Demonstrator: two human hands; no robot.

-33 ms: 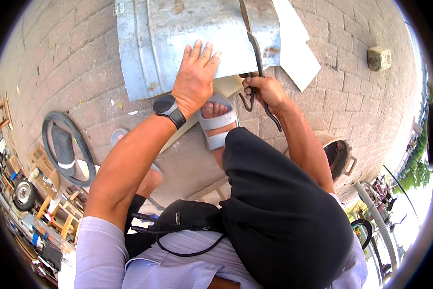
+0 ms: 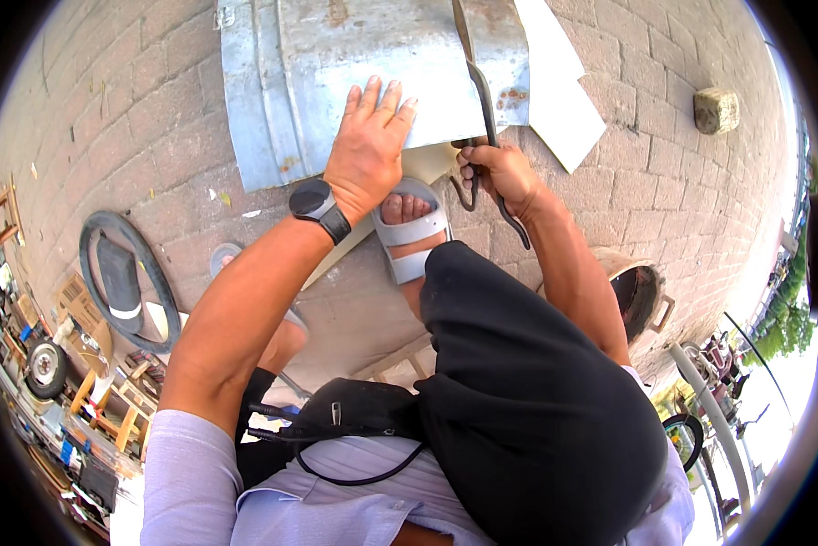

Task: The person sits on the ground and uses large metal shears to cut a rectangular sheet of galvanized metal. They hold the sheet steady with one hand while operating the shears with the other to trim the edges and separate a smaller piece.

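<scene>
A bluish-grey, rust-stained metal sheet (image 2: 373,100) with raised ribs lies at the top of the view. My left hand (image 2: 366,146) rests flat on its near part, fingers spread. In my right hand (image 2: 502,173), at the sheet's lower right edge, are the dark handles of a pair of metal shears (image 2: 484,96). One long blade points away over the sheet's right part; the other blade is hidden. The handle ends curl out below my fist. My sandalled foot is just below the sheet's near edge.
White panels (image 2: 568,123) stick out from under the sheet on the right. A stone block (image 2: 717,111) sits on the brick paving at far right. Near my right forearm stands a round bucket (image 2: 641,291). A black tyre-like ring (image 2: 89,259) lies at left, with wooden stools and clutter beyond.
</scene>
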